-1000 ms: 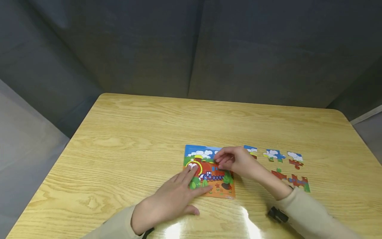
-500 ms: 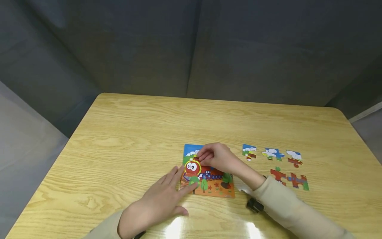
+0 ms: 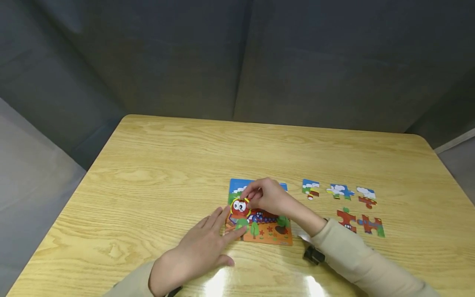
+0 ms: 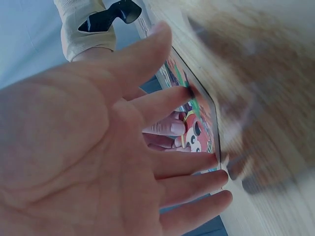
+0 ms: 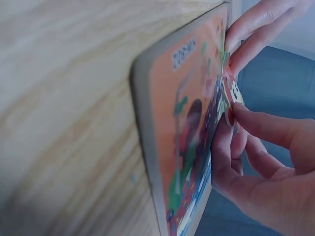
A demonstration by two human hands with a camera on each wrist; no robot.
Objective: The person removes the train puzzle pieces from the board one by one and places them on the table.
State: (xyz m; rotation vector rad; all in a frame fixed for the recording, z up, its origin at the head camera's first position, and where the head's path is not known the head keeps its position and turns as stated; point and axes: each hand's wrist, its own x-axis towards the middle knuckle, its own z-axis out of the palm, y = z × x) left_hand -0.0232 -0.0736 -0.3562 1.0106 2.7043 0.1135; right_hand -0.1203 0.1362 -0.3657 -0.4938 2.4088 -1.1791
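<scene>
A puzzle piece with a red train face and big white eyes (image 3: 239, 207) is pinched between thumb and fingers of my right hand (image 3: 267, 198). In the right wrist view the piece (image 5: 233, 91) stands tilted over the picture board (image 5: 189, 93); whether its lower edge touches is hard to tell. My left hand (image 3: 202, 243) lies spread at the board's left side, fingers straight. One fingertip rests at the green tree printed near the board's (image 3: 267, 238) lower left. In the left wrist view the left palm (image 4: 113, 162) faces the camera, holding nothing.
Several loose puzzle pieces lie right of the board, among them a sky piece (image 3: 339, 189), a cloud piece (image 3: 366, 197) and a red piece (image 3: 371, 225). The wooden table (image 3: 167, 165) ends before a dark curtain (image 3: 185, 62). A wrist camera (image 3: 313, 255) is under the right sleeve.
My right hand has moved left across the board to the train's face. My left hand has slid left and down, off the face. Over the last half second both hands barely shifted.
</scene>
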